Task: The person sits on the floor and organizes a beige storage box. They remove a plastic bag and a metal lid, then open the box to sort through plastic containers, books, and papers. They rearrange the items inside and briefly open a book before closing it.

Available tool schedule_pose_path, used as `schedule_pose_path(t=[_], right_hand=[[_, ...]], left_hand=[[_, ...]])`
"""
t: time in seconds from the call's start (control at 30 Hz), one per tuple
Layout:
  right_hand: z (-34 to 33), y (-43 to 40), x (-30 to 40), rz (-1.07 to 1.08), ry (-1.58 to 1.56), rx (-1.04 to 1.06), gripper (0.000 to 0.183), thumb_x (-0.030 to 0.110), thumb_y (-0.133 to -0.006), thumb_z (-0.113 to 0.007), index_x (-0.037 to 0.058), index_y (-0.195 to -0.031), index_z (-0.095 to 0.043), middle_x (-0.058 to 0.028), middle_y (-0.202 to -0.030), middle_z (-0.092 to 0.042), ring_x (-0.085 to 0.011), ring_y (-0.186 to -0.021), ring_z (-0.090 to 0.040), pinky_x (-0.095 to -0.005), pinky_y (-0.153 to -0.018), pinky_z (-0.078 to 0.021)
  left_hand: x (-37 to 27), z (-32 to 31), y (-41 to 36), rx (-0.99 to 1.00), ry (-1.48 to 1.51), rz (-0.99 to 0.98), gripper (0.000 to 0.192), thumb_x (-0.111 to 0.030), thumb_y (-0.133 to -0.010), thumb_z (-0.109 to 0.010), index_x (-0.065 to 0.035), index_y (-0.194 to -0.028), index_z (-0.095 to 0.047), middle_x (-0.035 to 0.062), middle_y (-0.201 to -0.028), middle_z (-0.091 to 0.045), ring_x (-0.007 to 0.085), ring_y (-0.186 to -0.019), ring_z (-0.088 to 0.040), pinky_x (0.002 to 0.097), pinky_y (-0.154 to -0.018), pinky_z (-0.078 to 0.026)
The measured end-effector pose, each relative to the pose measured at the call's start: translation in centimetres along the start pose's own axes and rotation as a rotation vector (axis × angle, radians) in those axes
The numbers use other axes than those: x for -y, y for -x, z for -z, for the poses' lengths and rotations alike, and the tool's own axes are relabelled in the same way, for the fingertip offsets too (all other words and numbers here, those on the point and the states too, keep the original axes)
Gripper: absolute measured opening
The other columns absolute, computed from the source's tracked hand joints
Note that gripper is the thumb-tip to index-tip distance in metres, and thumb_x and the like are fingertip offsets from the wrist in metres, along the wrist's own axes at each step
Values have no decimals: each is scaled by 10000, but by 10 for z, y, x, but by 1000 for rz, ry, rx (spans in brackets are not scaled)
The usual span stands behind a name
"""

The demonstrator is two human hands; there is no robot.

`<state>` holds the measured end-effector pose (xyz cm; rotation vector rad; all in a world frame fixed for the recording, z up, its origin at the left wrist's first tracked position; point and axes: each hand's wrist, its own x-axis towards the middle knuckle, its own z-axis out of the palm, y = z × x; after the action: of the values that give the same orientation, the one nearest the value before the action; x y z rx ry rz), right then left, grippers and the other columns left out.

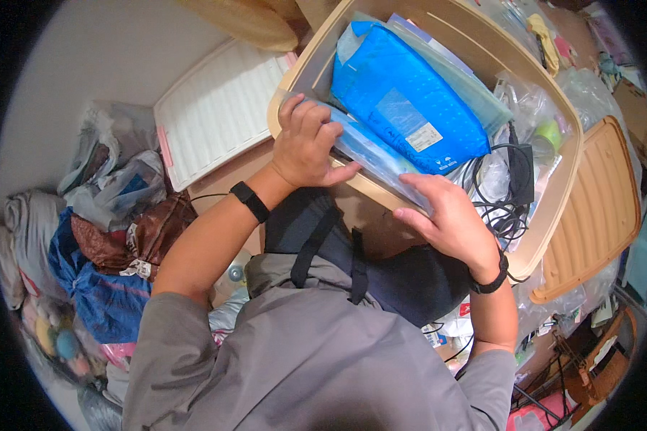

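Note:
A beige plastic storage bin (563, 202) stands tilted before me, with its contents showing. Along its near wall, a clear bluish plastic folder (369, 144) stands on edge. My left hand (308, 141) grips the folder's left end, fingers over the top and thumb on the near side. At the other end, my right hand (446, 218) holds it between thumb and fingers. Just behind leans a blue padded mailing pouch (404, 99) bearing a label and handwriting. Translucent document sleeves (458, 81) lie beyond the pouch. What the folder contains is hard to make out.
Inside the bin's right side are a black power adapter (520, 172) with tangled cable and clear plastic bags (523, 99). A tan ribbed lid (593, 210) lies to the right. Leftward are a white lid (224, 110) with pink latches and several stuffed bags (110, 291).

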<state>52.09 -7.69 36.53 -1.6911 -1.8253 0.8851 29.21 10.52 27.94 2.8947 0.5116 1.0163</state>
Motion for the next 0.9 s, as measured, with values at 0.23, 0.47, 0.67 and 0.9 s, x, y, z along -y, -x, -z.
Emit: schedule_pose_path(t=[0.23, 0.47, 0.67, 0.9], right_hand=[[48, -40, -53, -181, 331, -341, 475, 352, -905, -748, -45, -1160, -695, -275, -1118, -704, -421, -1079, -671, -475, -943, -531], [18, -97, -96, -352, 183, -122, 443, 267, -739, -837, -8, -1069, -724, -260, -843, -690, -384, -803, -705, -467, -769, -538], [25, -36, -96, -164, -313, -396, 225, 37, -805, -798, 2, -1014, -723, -20, -899, -725, -103, -803, -624, -291, -744, -498], [52, 7, -124, -272, -607, -161, 395, -14, -757, -816, 17, -1140, -723, -15, -1070, -736, -118, -929, -655, -309, -896, -521]], left_hand=[[0, 0, 1, -3, 7, -12, 614, -564, -703, -796, -89, -1000, -542, 151, -1049, -501, 360, -1052, -503, 594, -1075, -341], [3, 2, 0, 12, 62, -7, 683, -629, -701, -801, -68, -1012, -568, 155, -1063, -525, 369, -1059, -511, 590, -1073, -347], [2, 15, -12, -42, 218, 71, 778, -641, -753, -772, -41, -1211, -586, 196, -1212, -536, 411, -1153, -508, 553, -1067, -355], [-63, 15, -62, -120, 170, 236, 423, -253, -789, -778, -87, -1164, -674, 91, -1161, -618, 353, -1181, -519, 511, -1022, -345]])
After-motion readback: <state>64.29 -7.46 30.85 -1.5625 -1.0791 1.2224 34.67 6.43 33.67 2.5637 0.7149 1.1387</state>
